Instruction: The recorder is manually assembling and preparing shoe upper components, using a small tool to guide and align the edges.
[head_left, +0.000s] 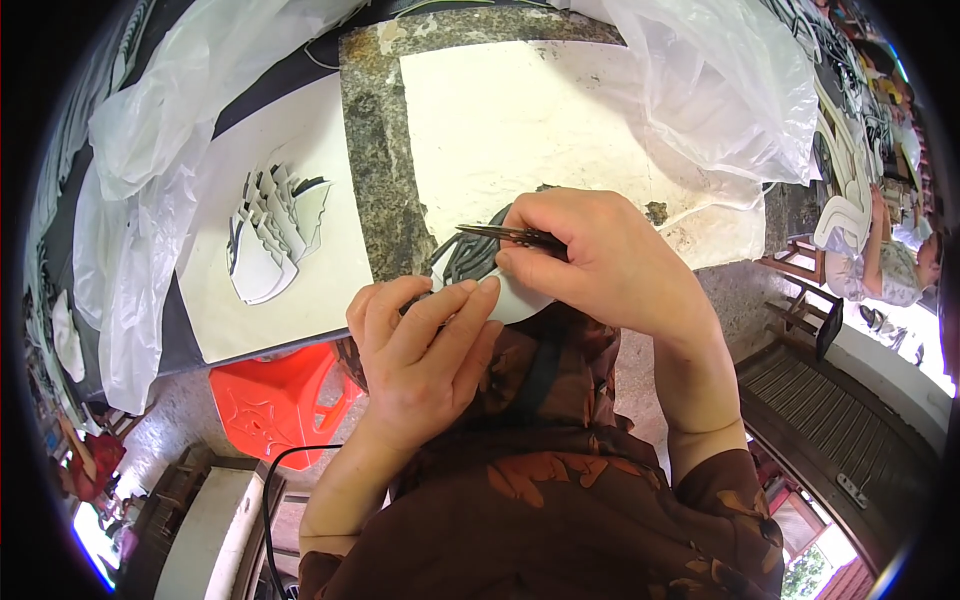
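A curved white piece with dark grey strips on it lies at the table's near edge. My left hand is closed on its near left side, fingertips pressed onto it; the thumb is partly hidden. Over the strips, my right hand is closed around a slim dark pointed tool, like tweezers or small snips. Its tip points left, just above the strips. To the left, a fanned stack of similar white pieces with dark edges rests on a cream sheet.
A second cream sheet lies on the worn, stained table. Clear plastic sheeting drapes the left side, and more plastic covers the far right. A red plastic stool stands below the table's left edge. Other people sit at far right and left.
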